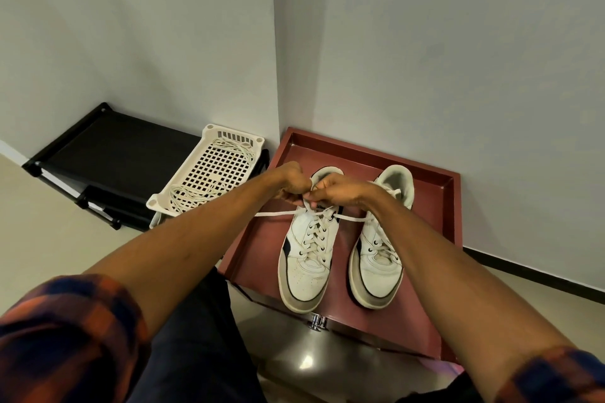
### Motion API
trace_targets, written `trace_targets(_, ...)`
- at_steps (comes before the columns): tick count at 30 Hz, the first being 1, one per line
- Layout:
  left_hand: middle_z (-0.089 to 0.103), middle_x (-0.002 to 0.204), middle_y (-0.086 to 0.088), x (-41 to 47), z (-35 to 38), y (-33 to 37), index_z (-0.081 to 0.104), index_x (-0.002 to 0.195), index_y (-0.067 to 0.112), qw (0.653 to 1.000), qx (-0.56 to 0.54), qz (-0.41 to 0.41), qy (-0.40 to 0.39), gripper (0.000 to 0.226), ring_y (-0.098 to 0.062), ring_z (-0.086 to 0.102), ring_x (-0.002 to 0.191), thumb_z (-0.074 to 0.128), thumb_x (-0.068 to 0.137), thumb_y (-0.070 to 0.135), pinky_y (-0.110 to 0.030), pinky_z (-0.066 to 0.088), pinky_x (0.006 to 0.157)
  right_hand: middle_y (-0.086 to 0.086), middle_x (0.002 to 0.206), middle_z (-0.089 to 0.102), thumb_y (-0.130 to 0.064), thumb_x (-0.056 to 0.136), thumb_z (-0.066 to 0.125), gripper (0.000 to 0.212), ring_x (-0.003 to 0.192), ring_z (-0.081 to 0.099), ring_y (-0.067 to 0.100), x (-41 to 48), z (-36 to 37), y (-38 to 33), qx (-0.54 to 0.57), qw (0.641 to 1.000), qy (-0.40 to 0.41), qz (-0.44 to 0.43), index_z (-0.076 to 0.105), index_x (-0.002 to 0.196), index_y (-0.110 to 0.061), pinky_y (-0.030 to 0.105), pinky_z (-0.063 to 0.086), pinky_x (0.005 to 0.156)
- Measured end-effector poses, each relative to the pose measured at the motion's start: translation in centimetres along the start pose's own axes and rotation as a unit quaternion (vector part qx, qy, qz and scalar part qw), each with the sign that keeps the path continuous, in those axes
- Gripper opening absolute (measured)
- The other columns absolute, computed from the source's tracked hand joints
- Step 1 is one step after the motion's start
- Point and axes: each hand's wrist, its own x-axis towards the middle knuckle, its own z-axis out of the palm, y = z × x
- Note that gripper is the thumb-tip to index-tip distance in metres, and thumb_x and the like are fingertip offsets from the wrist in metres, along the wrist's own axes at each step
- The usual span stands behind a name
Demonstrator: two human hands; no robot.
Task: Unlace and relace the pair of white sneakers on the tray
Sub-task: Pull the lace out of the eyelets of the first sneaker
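We have our left hand (290,183) and right hand (335,190) curled close together, each pinching the soft, limp lace (275,213) just beneath them at the top eyelets of the sneaker (304,271) on the tray (258,239), which we judge is best gripped close to those eyelets.

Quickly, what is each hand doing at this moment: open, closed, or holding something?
Left hand: closed, pinching the lace of the sneaker on the left.
Right hand: closed, pinching the same lace.
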Motion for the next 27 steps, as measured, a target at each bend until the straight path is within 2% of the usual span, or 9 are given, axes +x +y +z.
trace_targets(3,0.062,0.064,-0.011,0.1,0.0,0.0,0.061,0.083,-0.001,1.000,0.004,-0.003,0.019,0.006,-0.010,0.055,0.041,0.061,0.085,-0.007,-0.017,0.038,0.035,-0.010,0.045,0.051,-0.009,0.097,0.061,0.040,0.045,0.043,0.005,-0.4,-0.5,0.7,0.069,0.997,0.002,-0.018,0.067,0.058,-0.018,0.018,0.038,0.059)
trace_targets(5,0.059,0.055,-0.009,0.3,0.0,-0.1,0.059,0.081,-0.001,1.000,0.006,-0.003,0.030,0.008,-0.011,0.051,0.035,0.060,0.087,-0.006,-0.017,0.035,0.035,-0.002,0.043,0.044,-0.008,0.078,0.059,0.041,0.047,0.039,0.013,-0.9,-1.0,2.3,0.177,0.983,0.028,-0.037,0.052,0.040,-0.020,0.026,0.040,0.065)
trace_targets(8,0.058,0.051,-0.010,0.6,0.1,0.2,0.061,0.071,-0.001,0.999,0.021,0.000,0.043,0.016,-0.012,0.047,0.034,0.058,0.085,-0.006,-0.019,0.031,0.035,0.004,0.045,0.047,-0.009,0.077,0.054,0.038,0.053,0.049,0.015,-1.3,-1.4,3.7,0.259,0.964,0.049,-0.036,0.052,0.039,-0.015,0.031,0.037,0.065)
trace_targets(11,0.053,0.044,-0.008,0.6,0.3,0.7,0.059,0.062,0.000,0.998,0.040,0.006,0.042,0.020,-0.011,0.041,0.029,0.059,0.082,-0.006,-0.017,0.028,0.034,0.004,0.057,0.056,-0.013,0.096,0.062,0.031,0.055,0.050,0.010,-1.1,-1.3,2.8,0.143,0.985,0.084,-0.036,0.069,0.066,-0.007,0.027,0.039,0.062)
trace_targets(15,0.057,0.050,-0.012,1.1,0.6,1.1,0.063,0.064,0.000,0.997,0.060,0.018,0.048,0.012,-0.019,0.049,0.041,0.062,0.076,-0.002,-0.023,0.034,0.041,0.003,0.068,0.064,-0.015,0.096,0.069,0.024,0.061,0.053,0.012,-1.0,-1.6,1.3,-0.013,0.997,0.065,-0.048,0.071,0.079,0.002,0.022,0.044,0.060)
trace_targets(19,0.057,0.053,-0.012,1.6,0.4,0.8,0.066,0.071,-0.001,0.995,0.064,0.013,0.069,0.007,-0.019,0.047,0.041,0.064,0.078,0.001,-0.024,0.033,0.042,0.006,0.048,0.058,0.001,0.080,0.060,0.039,0.066,0.064,0.023,-2.4,-2.5,2.9,0.145,0.983,0.104,-0.049,0.061,0.044,-0.013,0.024,0.048,0.067)
trace_targets(22,0.055,0.047,-0.008,1.2,0.3,0.9,0.063,0.068,-0.002,0.995,0.053,0.010,0.088,0.012,-0.014,0.046,0.034,0.060,0.080,-0.002,-0.022,0.032,0.038,0.003,0.037,0.040,-0.012,0.068,0.057,0.028,0.051,0.060,0.017,-3.4,-2.4,3.8,0.264,0.961,0.083,-0.026,0.054,0.041,-0.014,0.026,0.035,0.051)
trace_targets(25,0.051,0.039,-0.003,0.9,0.5,1.3,0.058,0.063,0.000,0.994,0.051,0.016,0.092,0.020,-0.010,0.043,0.026,0.057,0.083,-0.005,-0.017,0.031,0.033,-0.001,0.040,0.034,-0.032,0.098,0.059,0.036,0.039,0.039,0.014,-3.2,-2.0,3.3,0.128,0.991,0.046,0.016,0.076,0.071,-0.014,0.027,0.024,0.046)
trace_targets(27,0.050,0.036,-0.002,0.9,0.4,1.5,0.057,0.063,0.000,0.994,0.055,0.015,0.094,0.021,-0.009,0.044,0.026,0.057,0.084,-0.006,-0.016,0.032,0.033,0.004,0.048,0.049,-0.037,0.102,0.058,0.041,0.040,0.035,0.014,-2.9,-1.7,2.5,-0.003,0.999,0.048,0.011,0.077,0.071,-0.018,0.028,0.027,0.047)
